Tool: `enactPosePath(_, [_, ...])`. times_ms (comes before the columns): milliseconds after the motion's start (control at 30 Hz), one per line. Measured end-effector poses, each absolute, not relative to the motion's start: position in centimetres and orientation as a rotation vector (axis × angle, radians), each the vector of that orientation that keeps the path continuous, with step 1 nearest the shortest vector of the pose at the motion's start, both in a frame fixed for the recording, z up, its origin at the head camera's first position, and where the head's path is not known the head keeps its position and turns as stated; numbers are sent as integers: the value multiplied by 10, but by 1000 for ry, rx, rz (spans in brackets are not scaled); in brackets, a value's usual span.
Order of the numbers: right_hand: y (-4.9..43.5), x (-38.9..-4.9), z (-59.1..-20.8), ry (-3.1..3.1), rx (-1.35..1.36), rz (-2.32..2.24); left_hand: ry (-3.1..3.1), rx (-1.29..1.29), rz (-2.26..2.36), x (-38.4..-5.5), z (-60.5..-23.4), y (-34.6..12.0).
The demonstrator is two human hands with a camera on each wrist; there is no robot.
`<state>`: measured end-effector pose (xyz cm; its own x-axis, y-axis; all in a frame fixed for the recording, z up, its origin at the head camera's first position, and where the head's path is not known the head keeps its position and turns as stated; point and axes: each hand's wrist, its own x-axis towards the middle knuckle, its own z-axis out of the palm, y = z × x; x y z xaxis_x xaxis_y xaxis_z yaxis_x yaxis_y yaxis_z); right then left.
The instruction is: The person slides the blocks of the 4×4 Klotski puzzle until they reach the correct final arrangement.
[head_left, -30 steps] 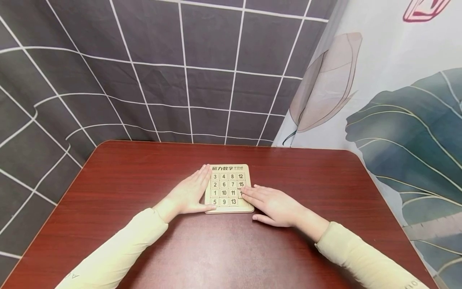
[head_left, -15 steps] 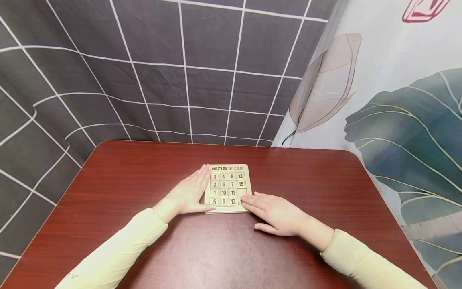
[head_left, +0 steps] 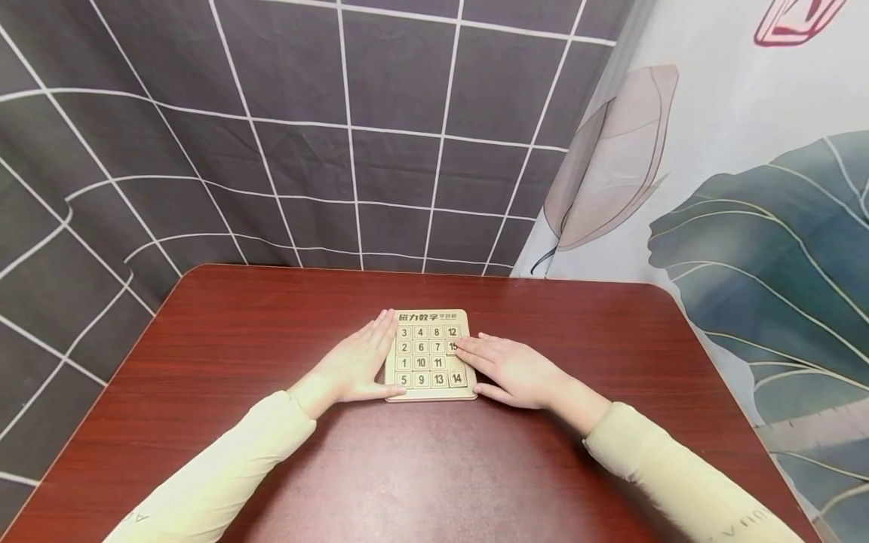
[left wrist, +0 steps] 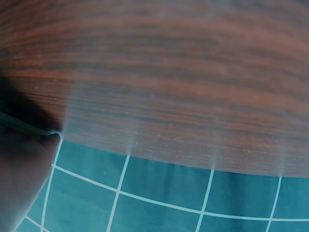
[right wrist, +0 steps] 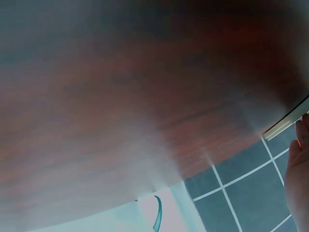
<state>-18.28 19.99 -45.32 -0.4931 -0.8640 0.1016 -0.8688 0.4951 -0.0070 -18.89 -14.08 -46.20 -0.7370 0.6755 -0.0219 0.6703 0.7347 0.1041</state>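
A pale wooden number sliding puzzle (head_left: 429, 317) lies flat on the table in the head view. My left hand (head_left: 353, 366) rests along its left edge with straight fingers, its thumb at the lower left corner. The straight fingers of my right hand (head_left: 519, 371) touch the tile marked 15 (head_left: 452, 348) in the right column and partly cover it. Below that tile is a gap. Tile 14 (head_left: 457, 379) sits in the bottom right corner. In the right wrist view, the puzzle's edge (right wrist: 287, 119) shows beside part of my right hand (right wrist: 299, 174). The left wrist view shows part of my left hand (left wrist: 24, 169).
The reddish-brown table (head_left: 271, 317) has rounded far corners. Behind it hangs a dark curtain (head_left: 394, 173) with a white grid. At the right hangs a white cloth (head_left: 733, 98) with large leaf prints.
Tile 14 has slid down into the bottom right corner, leaving a gap above it. My right hand dipped toward the near side, then moved up onto tile 15. The left hand has stayed put.
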Motion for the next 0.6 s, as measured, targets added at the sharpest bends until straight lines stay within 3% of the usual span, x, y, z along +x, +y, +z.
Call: enactPosePath(600, [201,-163,-455,-2565,1594,126,2871,1109,116,-189,-463,-140])
